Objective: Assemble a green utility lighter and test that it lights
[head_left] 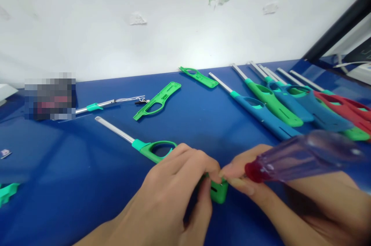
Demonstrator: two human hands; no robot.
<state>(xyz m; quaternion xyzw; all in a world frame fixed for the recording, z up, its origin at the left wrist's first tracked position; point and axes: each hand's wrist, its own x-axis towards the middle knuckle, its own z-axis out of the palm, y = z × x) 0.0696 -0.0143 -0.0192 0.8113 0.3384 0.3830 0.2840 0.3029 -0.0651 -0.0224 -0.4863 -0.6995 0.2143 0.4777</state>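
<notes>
My left hand (181, 180) is wrapped round the handle of a green utility lighter (149, 151), whose silver tube points to the far left. The fingers cover most of the handle; its butt end shows past them. My right hand (246, 176) holds a screwdriver (304, 155) with a clear purplish handle and a red collar. That handle tilts up to the right and is blurred. Thumb and fingertips pinch close to the shaft, right at the lighter's butt end, touching or nearly touching it. The screwdriver's tip is hidden by the fingers.
Two green lighter half-shells (162, 101) lie near the wall. Left of them rests a loose lighter tube (107, 103) with wires. Several blue, green and red lighters (261, 116) line the right side. A green piece (8, 193) sits at the left edge of the blue table (72, 184).
</notes>
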